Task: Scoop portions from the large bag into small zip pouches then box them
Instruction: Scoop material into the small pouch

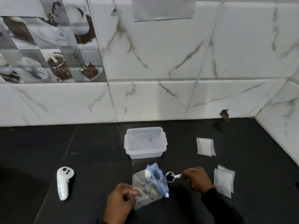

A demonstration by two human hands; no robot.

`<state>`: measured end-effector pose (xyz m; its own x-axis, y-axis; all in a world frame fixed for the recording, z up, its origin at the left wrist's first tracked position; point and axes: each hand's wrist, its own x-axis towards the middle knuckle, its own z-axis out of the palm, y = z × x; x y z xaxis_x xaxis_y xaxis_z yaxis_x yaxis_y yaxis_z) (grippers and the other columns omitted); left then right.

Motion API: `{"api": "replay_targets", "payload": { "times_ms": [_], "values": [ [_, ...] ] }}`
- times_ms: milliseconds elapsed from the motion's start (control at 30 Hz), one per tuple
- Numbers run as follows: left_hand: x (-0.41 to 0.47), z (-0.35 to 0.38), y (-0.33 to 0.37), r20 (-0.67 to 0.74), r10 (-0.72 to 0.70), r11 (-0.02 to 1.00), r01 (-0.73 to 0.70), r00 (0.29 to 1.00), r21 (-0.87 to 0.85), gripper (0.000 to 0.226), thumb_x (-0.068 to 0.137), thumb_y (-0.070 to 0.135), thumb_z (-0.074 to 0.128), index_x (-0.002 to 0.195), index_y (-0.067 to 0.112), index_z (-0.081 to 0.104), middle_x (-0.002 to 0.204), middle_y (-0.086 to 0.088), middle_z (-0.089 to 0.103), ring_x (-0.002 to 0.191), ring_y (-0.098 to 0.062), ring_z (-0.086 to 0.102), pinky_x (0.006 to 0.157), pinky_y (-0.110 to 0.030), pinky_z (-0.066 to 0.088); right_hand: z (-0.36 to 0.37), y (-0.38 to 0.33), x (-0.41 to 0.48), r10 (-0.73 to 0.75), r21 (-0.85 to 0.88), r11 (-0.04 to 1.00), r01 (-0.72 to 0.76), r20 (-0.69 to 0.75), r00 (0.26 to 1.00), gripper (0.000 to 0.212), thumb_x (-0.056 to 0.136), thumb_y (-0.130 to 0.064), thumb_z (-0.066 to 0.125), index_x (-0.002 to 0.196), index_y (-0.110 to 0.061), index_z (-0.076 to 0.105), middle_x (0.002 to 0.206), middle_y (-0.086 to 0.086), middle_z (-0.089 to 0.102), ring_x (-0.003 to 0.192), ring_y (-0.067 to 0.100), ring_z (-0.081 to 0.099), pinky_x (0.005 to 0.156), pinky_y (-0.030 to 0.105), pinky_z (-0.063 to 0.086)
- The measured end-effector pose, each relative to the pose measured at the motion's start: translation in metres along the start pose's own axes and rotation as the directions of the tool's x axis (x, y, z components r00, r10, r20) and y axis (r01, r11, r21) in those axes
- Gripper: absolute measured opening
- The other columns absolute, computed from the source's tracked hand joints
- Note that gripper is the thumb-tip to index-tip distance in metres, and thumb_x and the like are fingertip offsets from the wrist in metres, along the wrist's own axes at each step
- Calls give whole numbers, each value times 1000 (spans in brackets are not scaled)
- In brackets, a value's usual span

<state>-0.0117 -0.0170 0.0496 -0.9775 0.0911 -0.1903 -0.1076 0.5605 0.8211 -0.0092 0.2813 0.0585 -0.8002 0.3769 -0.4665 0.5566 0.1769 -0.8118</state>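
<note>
Beside the large bag gripped by the left hand, the right hand pinches a scoop.

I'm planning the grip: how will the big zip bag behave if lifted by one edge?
Probably floppy: the large zip bag is thin clear film, crumpled where the left hand grips it. Likely light, holding little. Mouth seems open, so tipping may spill.

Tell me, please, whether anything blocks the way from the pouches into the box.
Yes: the lid sits on the box, closing it. Nothing else visible lies on the counter between the far pouches and the box.
</note>
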Motion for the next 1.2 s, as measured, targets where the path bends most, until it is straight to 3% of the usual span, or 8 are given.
{"api": "replay_targets", "payload": {
  "times_ms": [300,433,567,667,767,867,1033,1200],
  "values": [
    [-2,-19,60,69,198,979,-201,978,29,31,74,-3,71,81,26,81,91,21,74,87,8,67,82,-9,51,-24,-17,-24,-10,200,980,22,-60,998,23,81,-1,67,58,-4,69,48,8,40,34,13,25,39,15,20],
    [8,-15,89,145,187,976,-201,972,86,28,77,4,66,90,25,79,97,22,72,92,7,65,86,-12,51,-32,-60,-62,-166,356,921,156,-2,986,18,82,1,66,64,-1,69,49,7,38,37,11,22,41,16,17],
    [17,-11,116,218,140,975,-173,966,140,27,77,10,64,95,25,78,94,20,70,89,1,65,78,-11,50,-25,-90,-100,-344,313,895,319,29,938,17,82,3,69,67,-2,72,46,7,45,37,13,33,40,18,26],
    [19,-10,132,243,142,972,-182,960,150,19,74,10,66,72,27,75,63,17,59,65,-2,58,57,-8,38,-13,-92,-117,-514,63,855,514,-23,857,15,82,-4,74,70,-13,77,53,1,63,44,9,51,45,19,40],
    [19,-10,139,262,119,976,-162,958,148,26,71,9,68,57,30,63,57,13,56,59,-3,54,53,-12,36,2,-79,-120,-623,-159,777,609,-60,780,10,82,-15,74,76,-22,77,67,-8,71,59,7,64,55,13,48],
    [18,-10,140,275,72,984,-113,959,138,21,71,8,69,59,25,65,60,6,60,59,-6,55,53,-15,39,11,-62,-117,-759,-281,632,722,-40,649,5,84,-23,70,83,-22,75,67,-12,67,60,4,63,55,12,49],
    [19,-10,138,284,11,993,-45,959,113,10,72,9,69,79,11,76,79,-8,73,79,-19,68,63,-23,50,24,-41,-109,-931,-555,243,796,97,351,15,82,-23,65,87,-13,75,65,-8,58,55,5,47,54,7,32],
    [21,-10,136,305,-20,996,-6,952,86,14,75,11,71,88,12,76,86,-2,73,83,-11,67,66,-21,50,29,-24,-97,-951,-589,114,800,167,258,29,95,-27,54,93,-8,75,67,-4,61,55,5,48,51,14,38]
  ]
}}
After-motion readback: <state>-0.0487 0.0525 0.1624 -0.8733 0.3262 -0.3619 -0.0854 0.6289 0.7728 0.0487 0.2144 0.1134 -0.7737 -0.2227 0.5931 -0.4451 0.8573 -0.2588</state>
